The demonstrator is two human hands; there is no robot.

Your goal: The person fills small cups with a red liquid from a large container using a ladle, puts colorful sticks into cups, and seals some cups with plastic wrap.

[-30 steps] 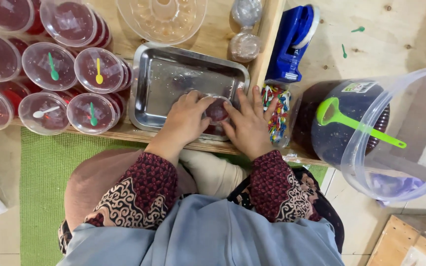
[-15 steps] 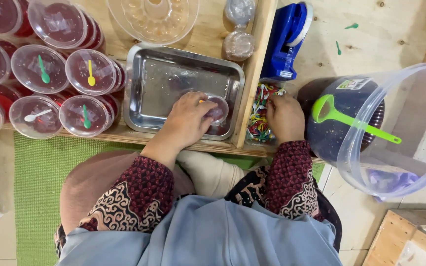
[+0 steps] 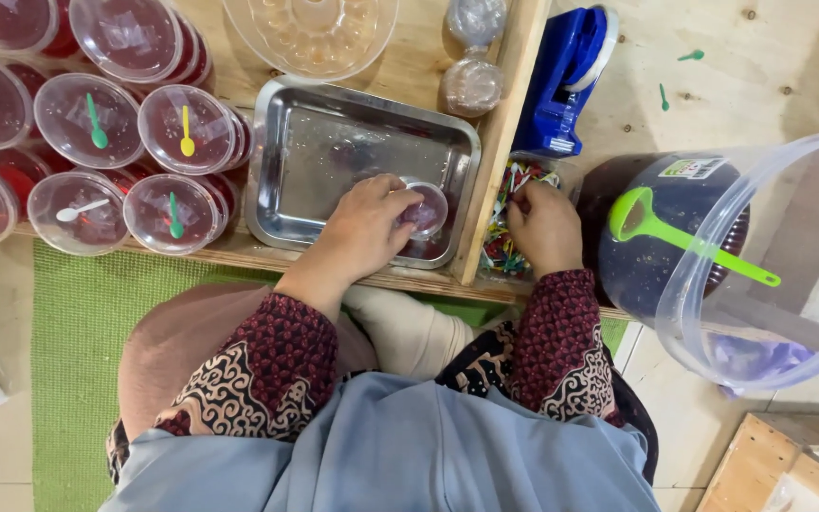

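My left hand (image 3: pixel 364 230) rests on a small lidded clear cup of dark red filling (image 3: pixel 427 210), which stands in the near right corner of a steel tray (image 3: pixel 334 142). My right hand (image 3: pixel 544 226) reaches into a container of small coloured plastic spoons (image 3: pixel 502 239) just right of the wooden rail (image 3: pixel 497 142). Its fingers are curled among the spoons; whether it holds one cannot be told.
Several sealed red-filled cups with coloured spoons on their lids (image 3: pixel 130 152) crowd the left. A clear ring mould (image 3: pixel 310 33) and two small bags (image 3: pixel 473 57) sit behind the tray. A blue tape dispenser (image 3: pixel 566 81), a dark bucket with a green ladle (image 3: pixel 675 237) and a clear tub (image 3: pixel 789 284) stand at right.
My right hand has left the cup in the tray and moved right, over the rail, into the container of spoons. My left hand stays on the cup.
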